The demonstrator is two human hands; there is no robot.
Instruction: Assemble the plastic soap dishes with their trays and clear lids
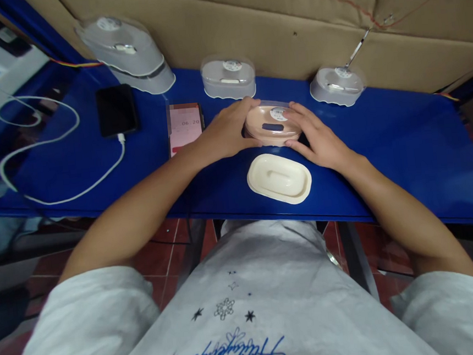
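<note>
Between my two hands on the blue table sits a peach-coloured oval container (272, 124) with a clear lid, a round white label and a dark oblong piece on top. My left hand (236, 126) grips its left side, thumb at the near edge and fingers at the far edge. Around its right side is my right hand (314, 136), with the thumb at the near corner. A cream oval tray (279, 178) with a raised middle lies just in front of the container, touched by neither hand.
Clear-lidded containers stand along the back: a stack (134, 54) at left, one in the middle (228, 79) and one at right (337, 87). A lit phone (184, 128) lies by my left forearm. Further left are a black device (117, 110) and its white cable (84, 195).
</note>
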